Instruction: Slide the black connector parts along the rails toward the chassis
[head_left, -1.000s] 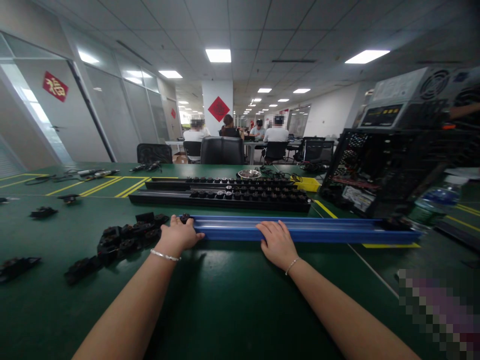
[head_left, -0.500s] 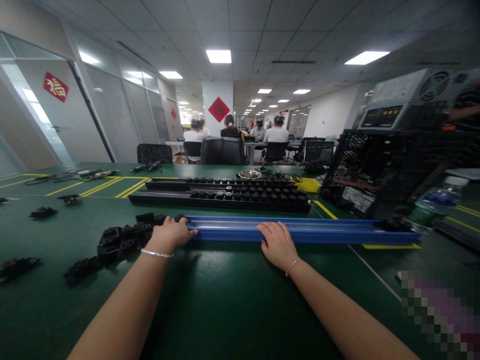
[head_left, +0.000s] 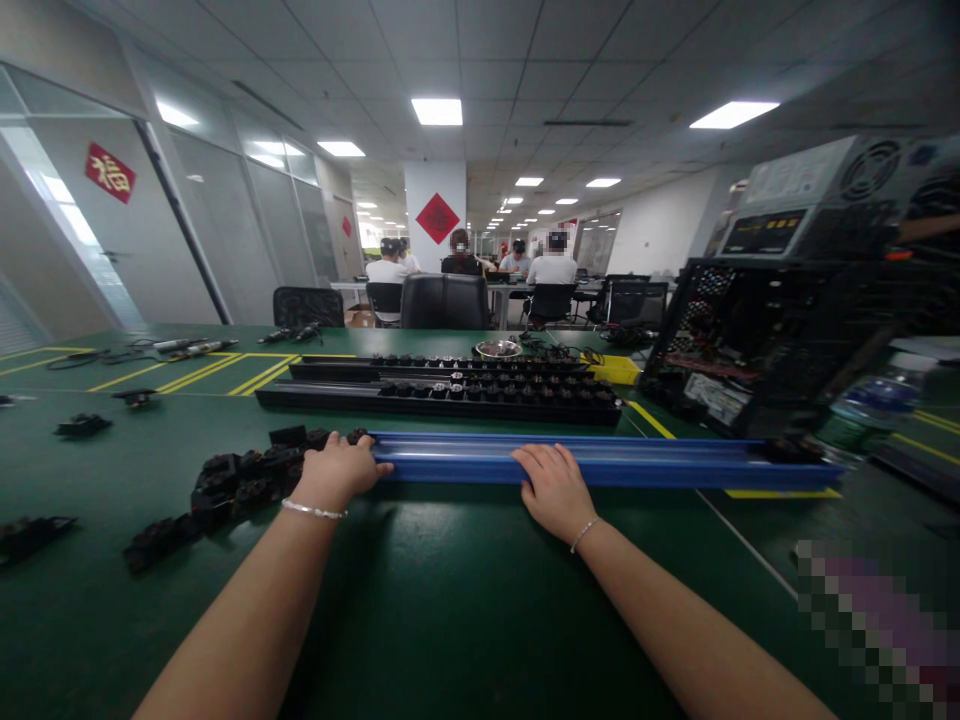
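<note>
Blue rail [head_left: 600, 459] unmoved on the tabletop [head_left: 450, 600]; left hand [head_left: 337, 472] has slid leftward, grip curled over its end, while right hand [head_left: 553, 487] stays pressed flat, unclenched.

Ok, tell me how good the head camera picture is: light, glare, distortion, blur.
Head view: even light from the ceiling panels, which blow out white; wide-angle bending at the edges; the blue rail and both hands, left and right, are fairly sharp; a pixelated patch hides the lower right corner.
</note>
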